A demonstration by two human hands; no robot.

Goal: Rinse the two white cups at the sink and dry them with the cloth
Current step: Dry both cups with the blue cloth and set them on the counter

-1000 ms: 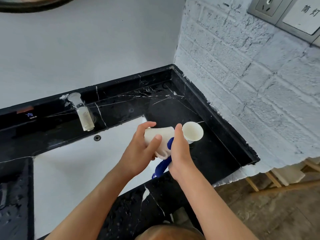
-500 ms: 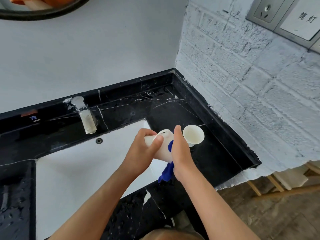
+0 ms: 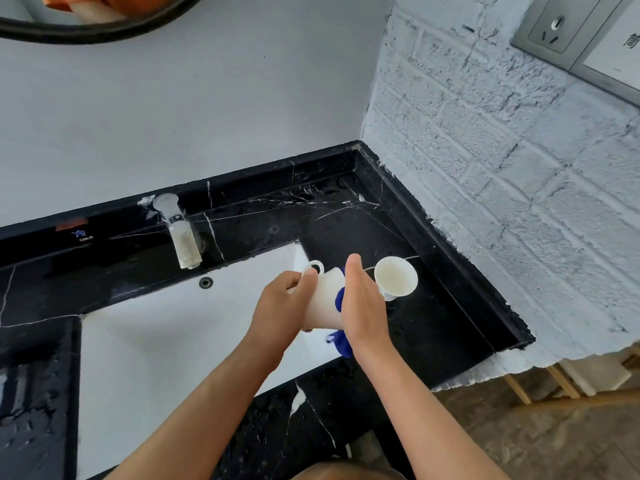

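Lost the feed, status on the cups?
Left hand grips held cup. Right hand presses blue cloth on it. Second cup on counter. Nothing obstructing.

Two white cups [image 3: 325, 299] [image 3: 396, 278], one blue cloth [image 3: 341, 344], one tap [image 3: 181, 233], all by one sink [image 3: 166, 341]; two hands [image 3: 280, 311] [image 3: 363, 306].

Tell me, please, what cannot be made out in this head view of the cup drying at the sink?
- Blue cloth: mostly hidden under the right hand; its full size is unclear.
- Held cup: its mouth and inside are covered by both hands; the left hand hides its near side.
- Second cup: whether it is dry is not discernible.
- Wall socket: cut off by the top edge.
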